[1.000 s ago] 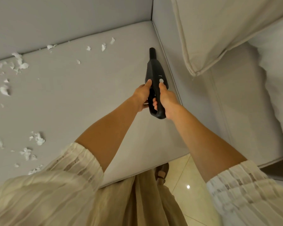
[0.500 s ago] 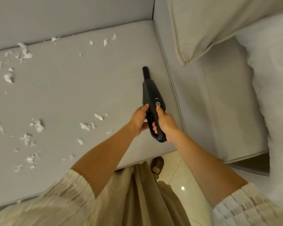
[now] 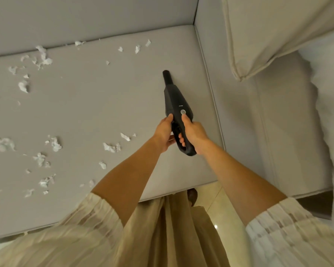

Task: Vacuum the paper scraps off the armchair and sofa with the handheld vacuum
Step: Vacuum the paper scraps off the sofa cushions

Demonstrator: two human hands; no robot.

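Both hands are holding the black handheld vacuum (image 3: 176,106) over the right end of the grey sofa seat (image 3: 96,105): right hand (image 3: 193,132) gripping the handle, thumb by the button; left hand (image 3: 163,132) grasping its left side. Nozzle is pointing at bare fabric. Paper scraps (image 3: 110,147) are lying all over the seat's left and middle, so most work looks left.

You hold a matte black handheld vacuum (image 3: 176,105) with a small pale grey round button (image 3: 183,112) on its top, over a plain light grey sofa seat (image 3: 85,105) flecked on the left with white paper scraps (image 3: 41,58). At the far right lies a cream cushion (image 3: 268,31) beside something fuzzy and white (image 3: 332,93). Near you, your sleeves (image 3: 278,228) are cream with faint stripes, your skirt (image 3: 172,237) tan, and the floor (image 3: 218,209) glossy beige tile.
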